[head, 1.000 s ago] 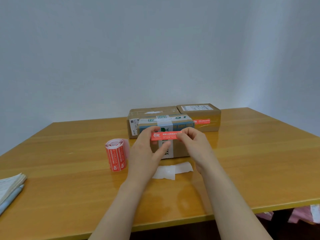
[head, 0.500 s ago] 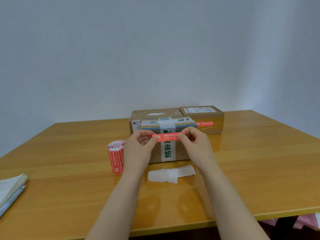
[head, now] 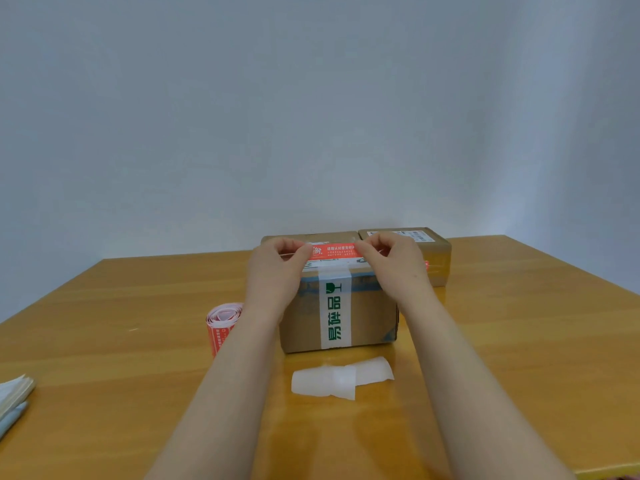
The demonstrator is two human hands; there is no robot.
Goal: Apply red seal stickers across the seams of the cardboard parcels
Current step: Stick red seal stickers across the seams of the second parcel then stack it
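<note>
A red seal sticker (head: 334, 252) is stretched flat over the top of the nearest cardboard parcel (head: 372, 315), which carries a white tape band with green print. My left hand (head: 275, 270) pinches the sticker's left end and my right hand (head: 394, 263) pinches its right end. I cannot tell whether the sticker touches the parcel's top. Two more parcels stand behind: one (head: 341, 237) mostly hidden by the front one, and one at the back right (head: 433, 252) with a red sticker on its front face. A roll of red stickers (head: 221, 323) stands left of the parcel, partly behind my left forearm.
White backing paper strips (head: 341, 377) lie on the wooden table (head: 121, 358) just in front of the parcel. A stack of papers (head: 14, 396) sits at the table's left edge. A plain wall rises behind the table.
Both hands have lifted the red sticker from in front of the parcel's face up to over its top. The view has moved closer to the parcel.
</note>
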